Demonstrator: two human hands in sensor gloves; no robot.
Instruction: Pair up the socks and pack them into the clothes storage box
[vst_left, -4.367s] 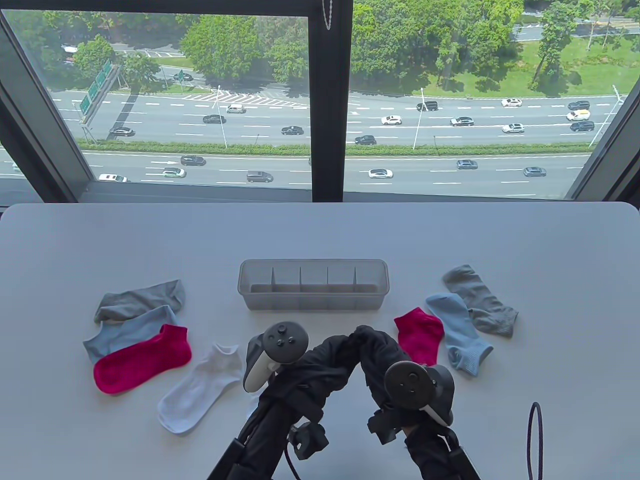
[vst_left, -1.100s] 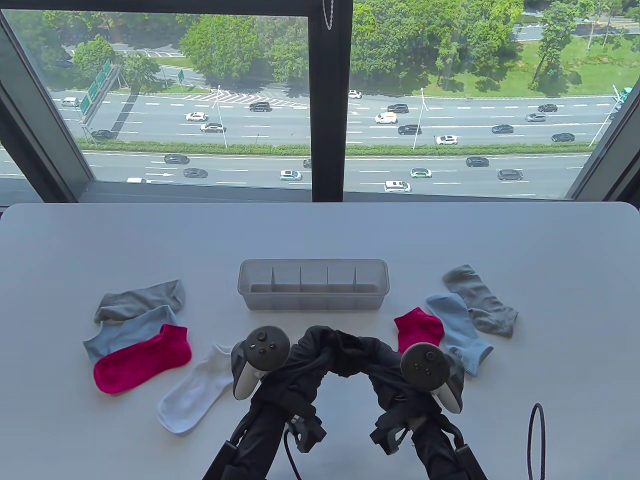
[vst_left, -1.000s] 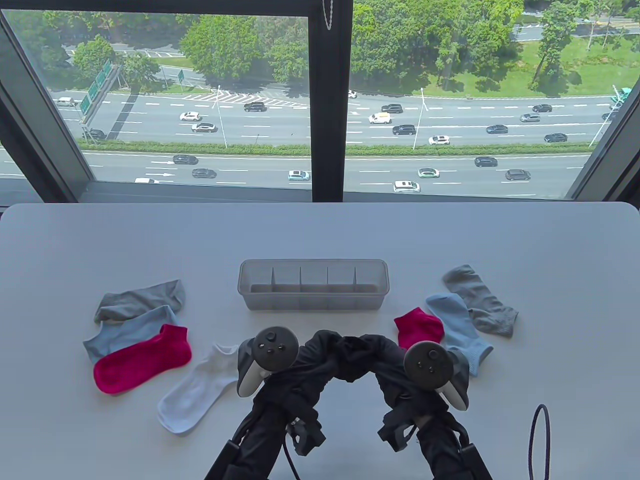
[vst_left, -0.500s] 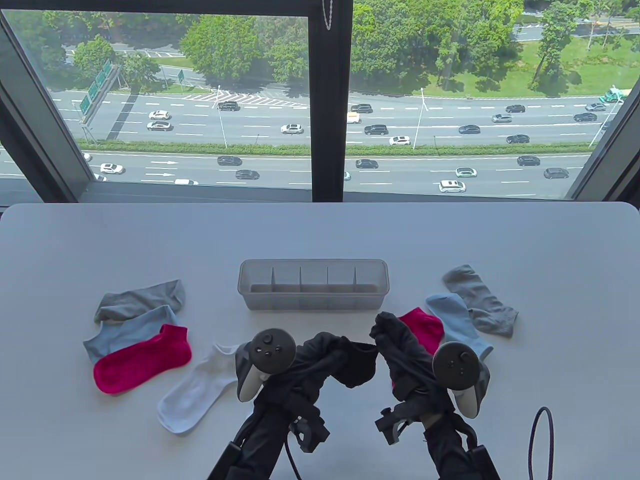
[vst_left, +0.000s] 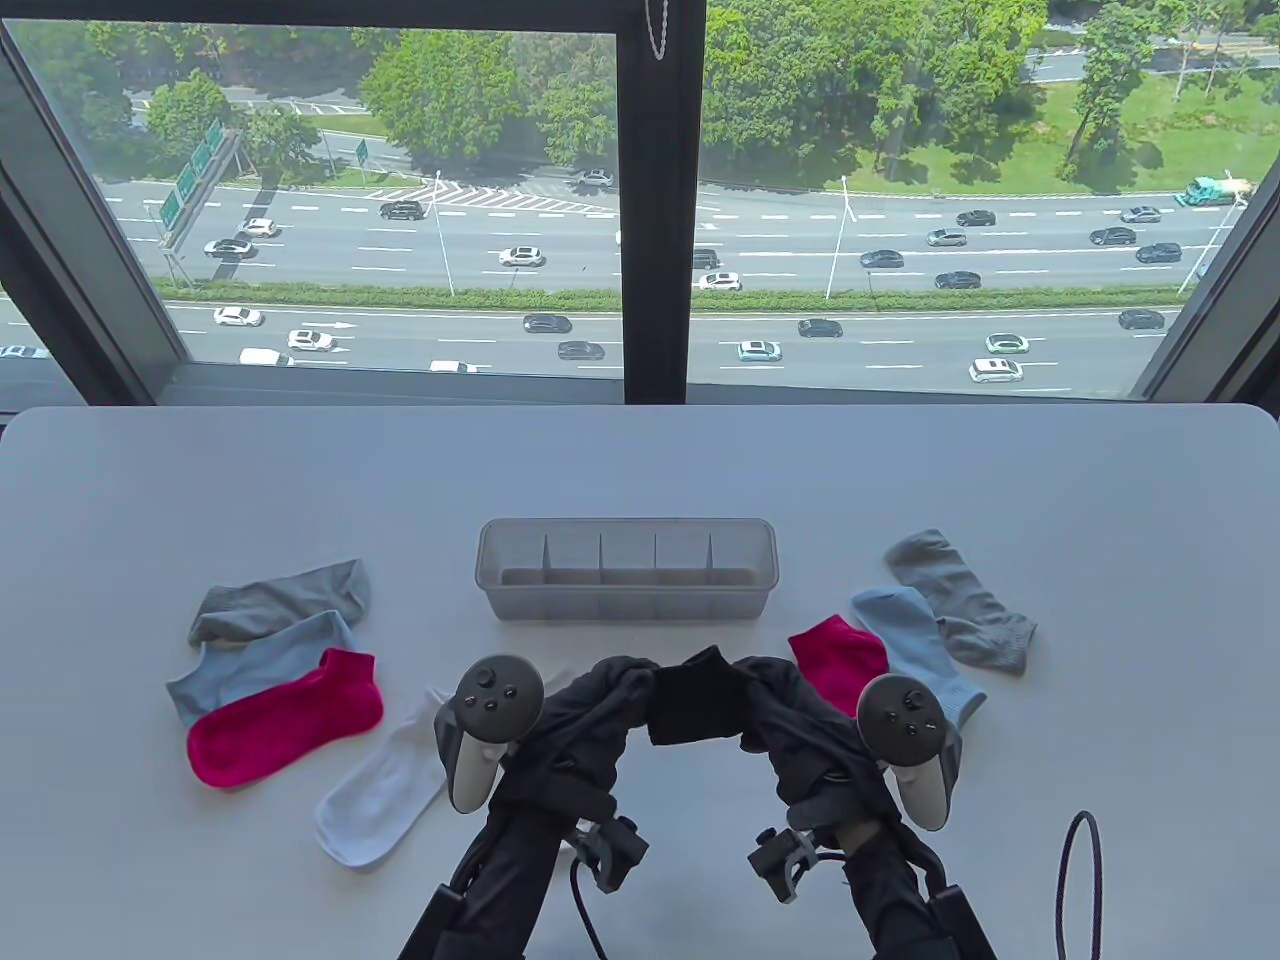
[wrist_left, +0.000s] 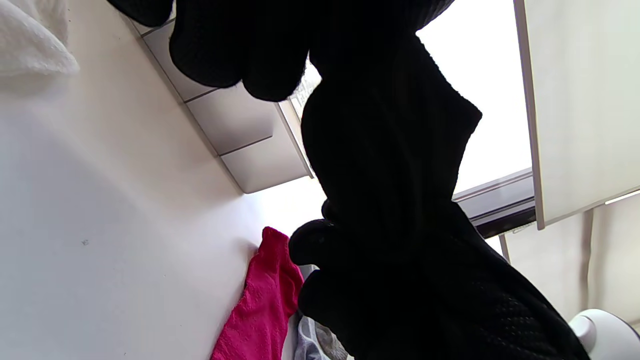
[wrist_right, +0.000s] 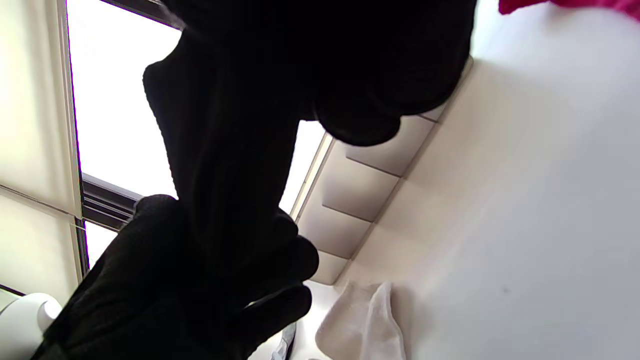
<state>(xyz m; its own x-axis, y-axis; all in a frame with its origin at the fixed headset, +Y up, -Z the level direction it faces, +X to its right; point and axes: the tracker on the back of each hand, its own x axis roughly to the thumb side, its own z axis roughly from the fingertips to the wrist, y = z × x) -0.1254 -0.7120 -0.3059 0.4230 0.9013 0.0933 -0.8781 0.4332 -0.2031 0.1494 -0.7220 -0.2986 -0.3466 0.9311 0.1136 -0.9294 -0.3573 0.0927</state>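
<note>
both hands meet above near table edge: left hand (vst_left: 600, 700) and right hand (vst_left: 790, 705) each pinch an end of black sock (vst_left: 697, 700), held off surface (folded, it seems) just in front of clear divided storage box (vst_left: 628, 583). white table (vst_left: 640, 470) carries loose socks either side; window (vst_left: 640, 190) beyond overlooks busy highway.

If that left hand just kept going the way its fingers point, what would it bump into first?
The left hand points rightward, toward the right hand. Both hold the black sock between them, so the sock and then the right hand come first. Depth is hard to judge.
</note>
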